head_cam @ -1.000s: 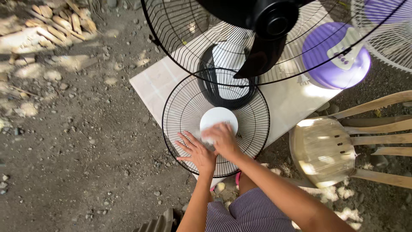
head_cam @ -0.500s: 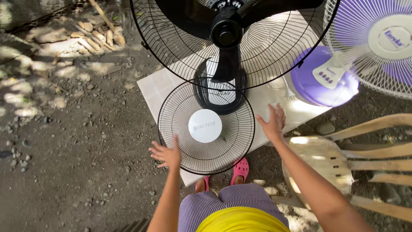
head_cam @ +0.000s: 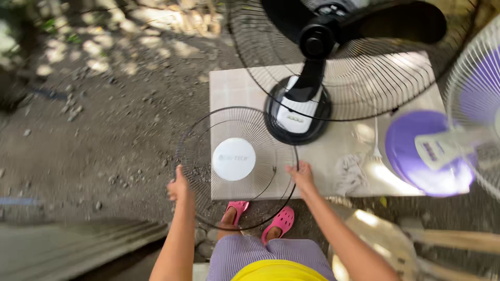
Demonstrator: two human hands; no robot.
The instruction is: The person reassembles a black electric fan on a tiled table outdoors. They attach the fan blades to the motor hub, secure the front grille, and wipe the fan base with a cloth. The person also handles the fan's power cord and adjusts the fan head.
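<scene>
View: head camera, looking straight down past the person's striped clothing and pink clogs [head_cam: 276, 221].
Left hand: the left hand [head_cam: 178, 188] grips the left rim of the black wire fan guard [head_cam: 198, 156], fingers curled around the outer ring.
Right hand: the right hand [head_cam: 301, 175] grasps the right rim of the same guard, thumb and fingers pinching the ring.
Guard position: the guard lies between the two hands, stretching forward and away from both; its white round centre cap [head_cam: 234, 159] sits midway between them, slightly ahead of the knuckles.
Guard attitude: roughly flat, face up; whether it rests fully on the surface or is lifted off it cannot be told.
Worktop: a pale tiled slab [head_cam: 234, 86] serves as worktop, ahead of both hands; the far half of the guard overlaps its near left corner, while the near half hangs over the ground by the clogs.
Ahead of the right hand: a black fan [head_cam: 317, 39] stands upright on the slab, its round black base [head_cam: 297, 117] just beyond the guard's far right edge, its wire cage spreading above.
Right of the right hand: a purple fan base [head_cam: 429, 153] sits on the slab's far end, well apart from the hand, with a white-caged fan head [head_cam: 476, 104] over it.
Left of the left hand: bare dirt ground [head_cam: 104, 130] scattered with small stones.
</scene>
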